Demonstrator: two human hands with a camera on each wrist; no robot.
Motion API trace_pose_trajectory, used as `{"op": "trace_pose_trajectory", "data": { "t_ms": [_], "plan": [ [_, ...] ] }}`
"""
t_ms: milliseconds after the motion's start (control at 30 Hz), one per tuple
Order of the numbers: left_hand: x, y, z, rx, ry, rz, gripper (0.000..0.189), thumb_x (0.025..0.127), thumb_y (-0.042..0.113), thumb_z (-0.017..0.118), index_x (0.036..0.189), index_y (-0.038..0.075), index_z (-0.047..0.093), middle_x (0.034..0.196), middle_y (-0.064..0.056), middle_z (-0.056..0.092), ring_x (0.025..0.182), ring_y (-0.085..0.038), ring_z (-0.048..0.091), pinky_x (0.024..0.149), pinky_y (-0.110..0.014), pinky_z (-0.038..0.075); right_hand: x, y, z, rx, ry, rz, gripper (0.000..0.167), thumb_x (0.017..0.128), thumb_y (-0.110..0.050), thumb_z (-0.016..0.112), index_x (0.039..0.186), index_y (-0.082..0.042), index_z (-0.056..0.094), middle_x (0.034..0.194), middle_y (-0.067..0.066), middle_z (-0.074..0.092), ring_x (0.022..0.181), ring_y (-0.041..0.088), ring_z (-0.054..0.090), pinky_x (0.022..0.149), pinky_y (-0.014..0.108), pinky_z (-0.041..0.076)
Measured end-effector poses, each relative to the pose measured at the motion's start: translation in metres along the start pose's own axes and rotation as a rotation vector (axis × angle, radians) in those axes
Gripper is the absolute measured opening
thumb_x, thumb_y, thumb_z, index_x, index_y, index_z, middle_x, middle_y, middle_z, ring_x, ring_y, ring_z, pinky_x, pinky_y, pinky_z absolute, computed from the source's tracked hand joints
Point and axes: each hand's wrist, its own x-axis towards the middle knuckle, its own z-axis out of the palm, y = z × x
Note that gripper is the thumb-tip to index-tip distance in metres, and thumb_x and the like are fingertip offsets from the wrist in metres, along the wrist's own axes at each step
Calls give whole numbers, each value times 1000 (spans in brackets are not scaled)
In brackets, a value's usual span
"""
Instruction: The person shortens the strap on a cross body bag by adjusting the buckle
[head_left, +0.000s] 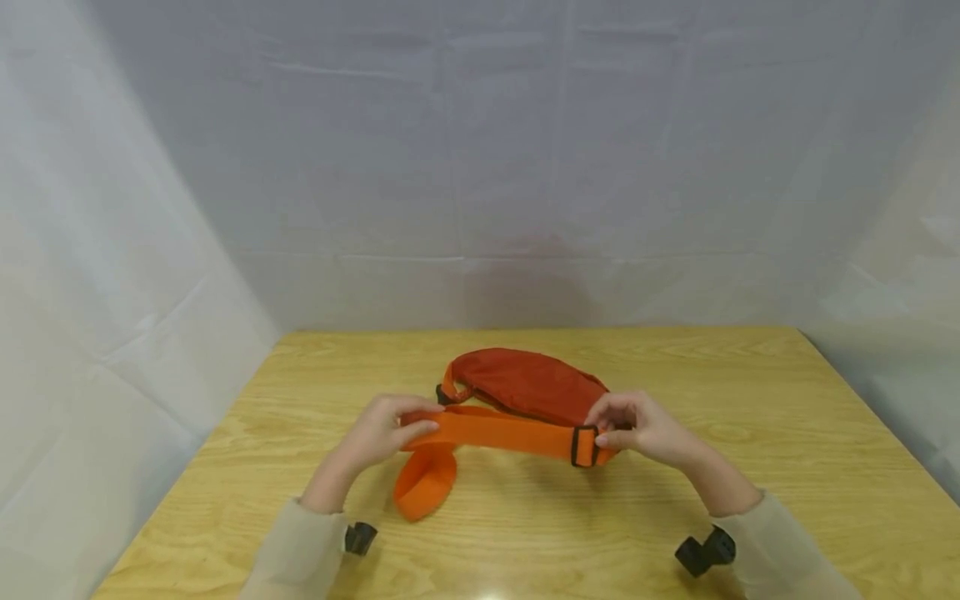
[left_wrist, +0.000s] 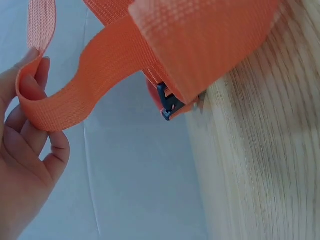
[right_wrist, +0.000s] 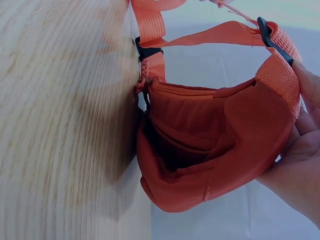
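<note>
A red waist bag [head_left: 525, 383] with an orange webbing strap [head_left: 502, 432] lies on the table. My left hand [head_left: 393, 429] pinches the strap at its left part, where the left wrist view shows the webbing [left_wrist: 65, 107] looped between thumb and fingers. At the other end my right hand [head_left: 637, 425] pinches the strap by the black slide buckle [head_left: 584, 446]. The strap is stretched between both hands in front of the bag. A loop of webbing [head_left: 425, 483] hangs below the left hand. In the right wrist view the bag's pocket [right_wrist: 185, 150] gapes.
The wooden table [head_left: 750, 400] carries the bag. A black buckle [head_left: 442, 395] sits at the bag's left end. White sheeting [head_left: 510, 167] hangs behind the table and at both sides. Black wrist devices [head_left: 360, 538] show at both sleeves.
</note>
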Motion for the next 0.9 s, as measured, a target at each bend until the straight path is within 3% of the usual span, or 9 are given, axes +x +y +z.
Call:
{"op": "trace_pose_trajectory", "data": {
  "t_ms": [200, 333, 500, 733, 900],
  "plan": [
    [6, 9, 7, 59, -14, 13, 23, 81, 16, 65, 101, 4, 66, 96, -5, 64, 87, -17, 58, 75, -32, 46, -6, 3, -9, -175, 21, 89, 9, 83, 0, 59, 91, -3, 57, 78, 4, 55, 68, 14, 52, 57, 29, 46],
    [11, 19, 13, 93, -59, 34, 23, 82, 17, 64, 102, 6, 65, 97, -4, 64, 86, -14, 58, 74, -30, 46, -11, 7, -18, -293, 14, 126, 11, 82, -1, 60, 91, -5, 57, 79, 0, 56, 70, 12, 52, 58, 28, 45],
    [17, 32, 24, 135, -130, 40, 25, 84, 21, 62, 104, 8, 64, 97, -1, 64, 77, -8, 55, 69, -27, 44, -16, 13, -28, -356, -7, 184, 11, 81, 0, 60, 90, -6, 59, 78, 0, 57, 71, 12, 53, 59, 29, 46],
    [27, 44, 39, 171, -169, 114, 24, 83, 19, 62, 105, 8, 64, 76, 6, 61, 53, -2, 39, 53, -19, 37, -22, 25, -40, -423, -20, 211, 13, 80, 3, 60, 88, -7, 58, 78, 1, 57, 70, 11, 53, 60, 30, 45],
    [33, 50, 50, 137, -229, 134, 28, 84, 17, 62, 109, 6, 62, 72, 7, 58, 54, 0, 40, 53, -17, 37, -25, 31, -48, -470, -18, 237, 13, 80, 2, 61, 88, -8, 59, 81, 5, 58, 73, 12, 53, 62, 30, 46]
  ]
}}
